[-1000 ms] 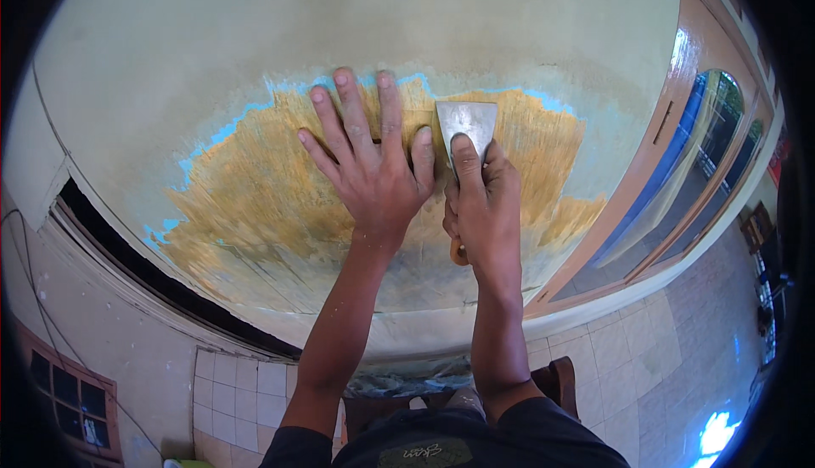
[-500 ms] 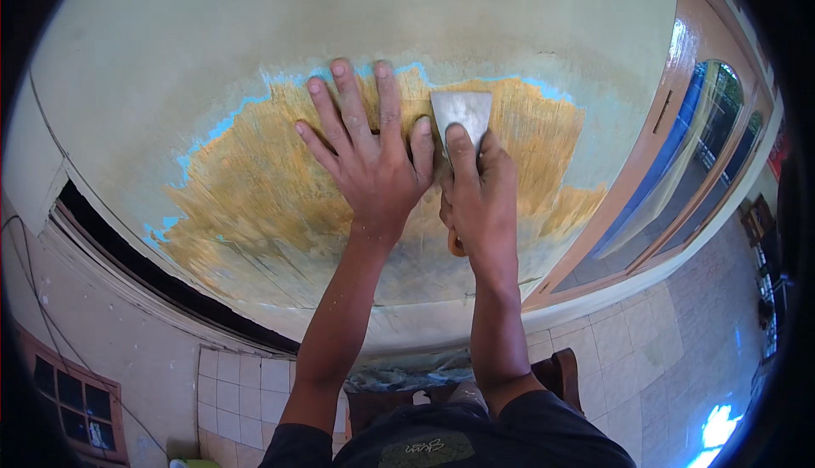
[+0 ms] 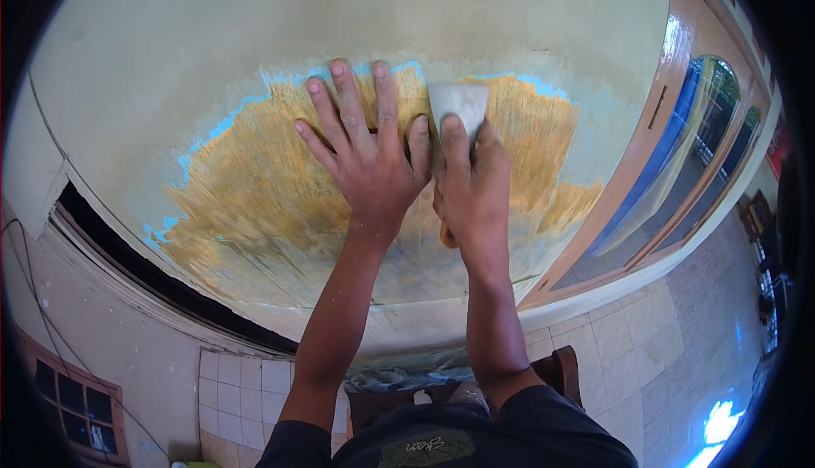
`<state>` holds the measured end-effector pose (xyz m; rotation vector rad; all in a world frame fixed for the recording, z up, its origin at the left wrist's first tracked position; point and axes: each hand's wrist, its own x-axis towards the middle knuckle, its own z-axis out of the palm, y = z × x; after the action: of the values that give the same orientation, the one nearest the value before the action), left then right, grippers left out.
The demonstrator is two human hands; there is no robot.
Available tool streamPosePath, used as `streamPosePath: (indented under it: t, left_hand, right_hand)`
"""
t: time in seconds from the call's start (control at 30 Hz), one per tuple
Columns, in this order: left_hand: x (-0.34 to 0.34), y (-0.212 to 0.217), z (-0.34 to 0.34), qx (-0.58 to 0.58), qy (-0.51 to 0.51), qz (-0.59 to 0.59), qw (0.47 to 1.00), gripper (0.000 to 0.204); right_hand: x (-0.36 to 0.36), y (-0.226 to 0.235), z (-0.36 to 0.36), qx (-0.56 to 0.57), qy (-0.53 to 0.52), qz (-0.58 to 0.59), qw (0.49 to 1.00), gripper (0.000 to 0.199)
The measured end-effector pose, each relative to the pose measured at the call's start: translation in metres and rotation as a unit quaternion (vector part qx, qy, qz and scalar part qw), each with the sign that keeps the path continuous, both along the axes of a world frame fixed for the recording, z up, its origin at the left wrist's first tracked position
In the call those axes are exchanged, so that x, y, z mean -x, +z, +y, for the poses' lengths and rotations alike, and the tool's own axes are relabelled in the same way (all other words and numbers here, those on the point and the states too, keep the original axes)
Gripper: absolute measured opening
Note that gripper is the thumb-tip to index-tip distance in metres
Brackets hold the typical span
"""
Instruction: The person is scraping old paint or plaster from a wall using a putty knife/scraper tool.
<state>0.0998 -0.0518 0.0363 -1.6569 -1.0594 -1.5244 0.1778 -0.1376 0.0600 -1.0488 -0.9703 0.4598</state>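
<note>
Lower left of the frame: a small brown-framed window (image 3: 76, 400) with dark panes sits in a pale wall, and a patch of white floor tiles (image 3: 242, 383) shows beside it. A dark gap (image 3: 153, 277) runs along the lower edge of the pale cream painted surface (image 3: 255, 35) that fills the upper frame.

Centre left: a broad scraped patch of yellow-brown bare material (image 3: 255, 205), ringed by thin remnants of bright blue undercoat (image 3: 216, 128), is exposed. Judged from this, the middle of the surface is largely stripped; the cream paint above and to both sides is intact, so the greater part is left.

Centre: the left hand (image 3: 369, 158) lies open, fingers spread, palm flat against the scraped patch. Just beside it and touching at the thumb, the right hand (image 3: 471, 192) is closed around a flat grey metal scraper blade (image 3: 458, 105), index finger pressed along the blade. The blade's edge meets the upper border of the patch, where blue and cream begin.

Right: a glossy orange-brown wooden door frame (image 3: 654, 128) with blue-tinted glazing curves down the frame.

Hidden or unclear: the scraper's handle is almost wholly covered by the right hand. A brown wooden seat (image 3: 560, 370) at lower centre is largely blocked by the person's body. The frame's rim is black.
</note>
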Motion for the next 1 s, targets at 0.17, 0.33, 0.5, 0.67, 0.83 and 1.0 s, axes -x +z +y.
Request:
streamPosePath:
  t: [0.17,0.33,0.5,0.67,0.83,1.0]
  left_hand:
    - [0.002,0.002,-0.003,0.0,0.003,0.001,1.0,0.06]
    - [0.002,0.002,-0.004,0.003,0.0,-0.002,1.0,0.06]
    - [0.003,0.003,-0.005,0.005,0.0,-0.005,1.0,0.061]
    - [0.001,0.004,-0.005,-0.003,-0.001,-0.003,1.0,0.06]
    - [-0.003,0.005,-0.008,-0.009,0.005,-0.004,1.0,0.059]
    - [-0.004,0.005,-0.008,-0.013,-0.004,-0.012,1.0,0.059]
  right_hand:
    - [0.003,0.004,0.0,-0.002,-0.015,0.014,1.0,0.029]
    - [0.001,-0.001,-0.002,0.011,-0.023,-0.003,1.0,0.029]
    - [0.003,0.001,0.002,-0.018,-0.026,-0.019,0.999,0.029]
    - [0.0,0.002,0.001,-0.021,-0.04,-0.032,0.998,0.029]
    - [-0.004,-0.005,-0.004,0.002,-0.045,-0.037,0.998,0.032]
    - [-0.004,0.007,0.002,-0.015,-0.055,-0.055,0.997,0.031]
